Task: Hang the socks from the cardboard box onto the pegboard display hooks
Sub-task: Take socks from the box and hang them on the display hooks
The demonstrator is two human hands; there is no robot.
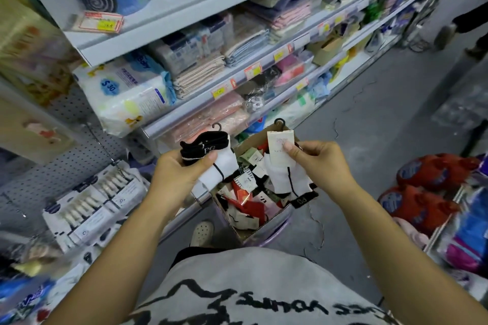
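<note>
Above the box: we hold one sock pair in each hand, both lifted clear of the cardboard box (266, 229).
Left hand (182, 169): we clamp the black-cuffed sock pair (211, 155), thumb on top, fingers curled under.
Right hand (320, 163): thumb and forefinger pinch the paper tag on the white sock pair (287, 174); the remaining fingers curl behind it.
Left pair axis: runs from our fingers up and to the left; its plastic hanger hook (217, 126) sticks out just past the fingertips, pointing away from us.
Right pair axis: near upright; its hook (279, 122) sits above the thumb, the sock toe hangs below the fingers over the box.
Key relation: the pegboard (66, 166) lies to the left of both hands, so our left hand is the nearer one. A bare display hook (105, 149) juts from it, left of the left knuckles and well apart from them.
Pose: both forearms reach forward and converge, wrists roughly level, palms turned inward.
Next move (our judgement): swing the left pair leftward and slip its hook over the wire.
Risk: loose socks in the box could snag the dangling toe.
</note>
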